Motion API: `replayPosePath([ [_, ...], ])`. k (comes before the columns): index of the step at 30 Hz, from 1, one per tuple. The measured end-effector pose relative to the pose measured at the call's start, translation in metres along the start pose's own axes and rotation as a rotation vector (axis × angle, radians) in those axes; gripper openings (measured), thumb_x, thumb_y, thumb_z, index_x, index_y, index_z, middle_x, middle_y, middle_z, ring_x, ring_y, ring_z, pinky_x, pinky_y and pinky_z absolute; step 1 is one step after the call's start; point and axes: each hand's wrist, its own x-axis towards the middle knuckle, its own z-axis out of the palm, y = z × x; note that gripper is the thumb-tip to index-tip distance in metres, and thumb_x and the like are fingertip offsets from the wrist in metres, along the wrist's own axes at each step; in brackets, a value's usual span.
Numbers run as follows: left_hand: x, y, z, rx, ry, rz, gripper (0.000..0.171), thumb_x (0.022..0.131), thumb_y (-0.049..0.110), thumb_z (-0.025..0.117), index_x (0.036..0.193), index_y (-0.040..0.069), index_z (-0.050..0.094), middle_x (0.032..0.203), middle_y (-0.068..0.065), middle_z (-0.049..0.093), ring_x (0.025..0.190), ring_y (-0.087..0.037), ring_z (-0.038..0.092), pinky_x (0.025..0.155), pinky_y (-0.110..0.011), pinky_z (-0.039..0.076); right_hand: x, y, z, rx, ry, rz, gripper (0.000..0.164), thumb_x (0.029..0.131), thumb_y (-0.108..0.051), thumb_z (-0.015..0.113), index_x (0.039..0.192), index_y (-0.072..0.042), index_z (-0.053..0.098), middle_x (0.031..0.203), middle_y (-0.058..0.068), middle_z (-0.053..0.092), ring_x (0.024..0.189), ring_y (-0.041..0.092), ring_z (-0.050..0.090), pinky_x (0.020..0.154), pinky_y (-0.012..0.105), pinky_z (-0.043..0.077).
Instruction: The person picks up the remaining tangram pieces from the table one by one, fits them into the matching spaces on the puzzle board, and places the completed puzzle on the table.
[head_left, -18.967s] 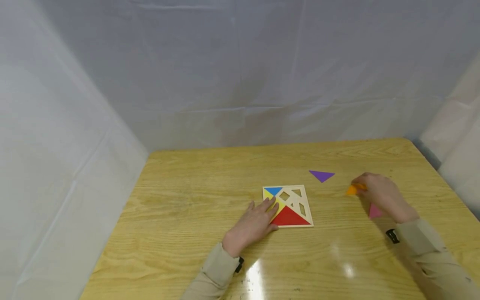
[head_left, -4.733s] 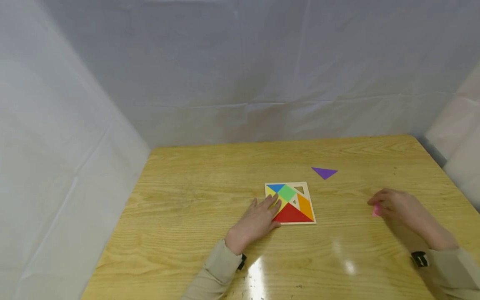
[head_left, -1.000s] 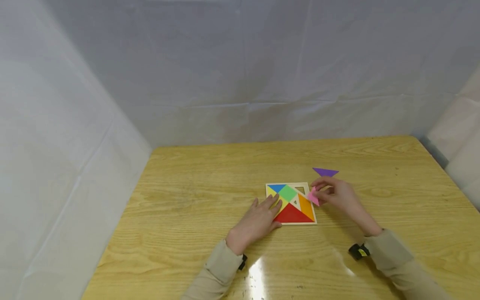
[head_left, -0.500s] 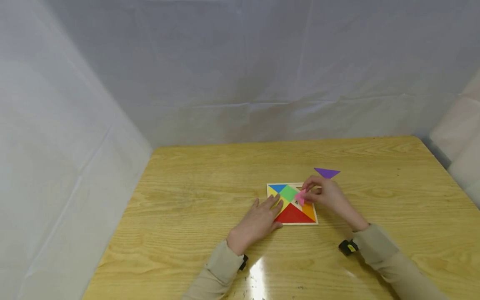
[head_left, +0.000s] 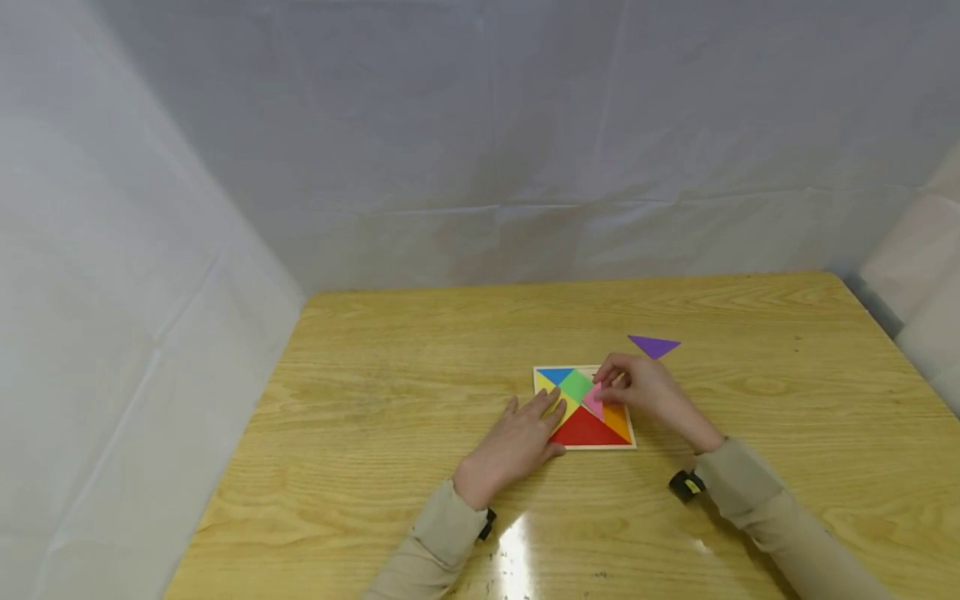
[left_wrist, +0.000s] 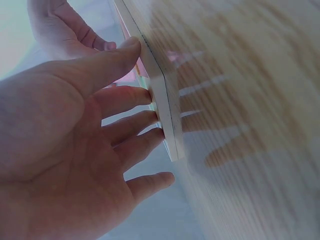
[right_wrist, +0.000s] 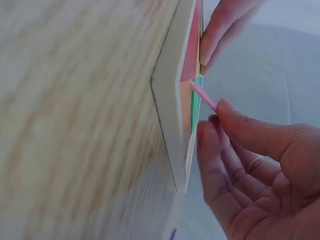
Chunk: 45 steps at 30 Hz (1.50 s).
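A square wooden tangram board lies on the table. Blue, green, red and orange pieces sit in it, with a yellow piece partly under my left hand. That hand rests on the board's left side, fingers extended and thumb at the front edge. My right hand pinches a pink triangle between thumb and fingers. In the right wrist view the pink triangle is tilted, its lower end at the board between the red and green pieces. My right fingers hide the board's upper right corner.
A purple triangle lies on the wooden table just behind my right hand. White sheeting stands behind the table and along both sides.
Green and orange pieces came into the board over the earlier frames. My right hand picked up the pink triangle at the right and brought it left over the board. My left hand stayed put.
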Motion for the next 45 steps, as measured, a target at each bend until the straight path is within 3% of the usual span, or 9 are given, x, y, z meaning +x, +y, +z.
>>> replayPosePath([
  [11, 0.001, -0.001, 0.002, 0.014, -0.001, 0.000, 0.061, 0.102, 0.039, 0.059, 0.153, 0.008, 0.046, 0.163, -0.009, 0.035, 0.149, -0.025, 0.035, 0.119, -0.053, 0.031, 0.004, -0.006, 0.001, -0.156, -0.094, 0.020, 0.015, 0.086, -0.006, 0.080, 0.099, -0.005, 0.073, 0.081, -0.001, 0.066, 0.070, 0.012, 0.059, 0.067, 0.028, 0.048],
  [18, 0.002, -0.002, 0.003, 0.019, 0.001, -0.001, 0.062, 0.102, 0.040, 0.059, 0.153, 0.008, 0.045, 0.163, -0.009, 0.035, 0.149, -0.025, 0.035, 0.120, -0.053, 0.031, 0.006, -0.004, 0.002, -0.180, -0.108, 0.028, 0.027, 0.085, -0.008, 0.082, 0.110, -0.004, 0.071, 0.084, 0.001, 0.063, 0.073, 0.014, 0.056, 0.066, 0.027, 0.045],
  [26, 0.001, -0.002, 0.003, 0.045, 0.014, 0.011, 0.061, 0.101, 0.040, 0.060, 0.152, 0.008, 0.047, 0.161, -0.009, 0.038, 0.148, -0.025, 0.038, 0.118, -0.053, 0.034, 0.001, -0.002, -0.002, -0.151, 0.026, -0.010, 0.007, 0.094, -0.013, 0.073, 0.099, -0.008, 0.074, 0.088, 0.002, 0.071, 0.076, 0.017, 0.065, 0.069, 0.033, 0.055],
  [34, 0.000, -0.001, 0.001, 0.041, 0.008, 0.007, 0.061, 0.101, 0.039, 0.061, 0.152, 0.008, 0.048, 0.162, -0.009, 0.037, 0.148, -0.025, 0.038, 0.119, -0.052, 0.033, -0.001, 0.004, -0.019, -0.185, 0.157, -0.072, 0.009, 0.097, -0.013, 0.069, 0.099, -0.006, 0.075, 0.091, 0.007, 0.074, 0.074, 0.019, 0.067, 0.067, 0.036, 0.057],
  [40, -0.001, 0.000, 0.001, 0.028, 0.006, 0.011, 0.060, 0.101, 0.038, 0.061, 0.152, 0.008, 0.048, 0.162, -0.010, 0.037, 0.148, -0.026, 0.038, 0.119, -0.053, 0.033, 0.003, 0.017, -0.035, -0.226, 0.184, -0.027, 0.014, 0.096, -0.011, 0.070, 0.106, -0.002, 0.075, 0.102, 0.016, 0.075, 0.080, 0.025, 0.068, 0.068, 0.038, 0.055],
  [45, -0.001, 0.000, 0.000, 0.025, 0.010, 0.014, 0.060, 0.101, 0.038, 0.062, 0.151, 0.007, 0.048, 0.161, -0.010, 0.038, 0.148, -0.026, 0.038, 0.118, -0.053, 0.033, 0.008, 0.028, -0.048, -0.294, 0.169, 0.008, 0.019, 0.094, -0.010, 0.071, 0.110, 0.001, 0.074, 0.101, 0.020, 0.074, 0.085, 0.033, 0.069, 0.074, 0.049, 0.057],
])
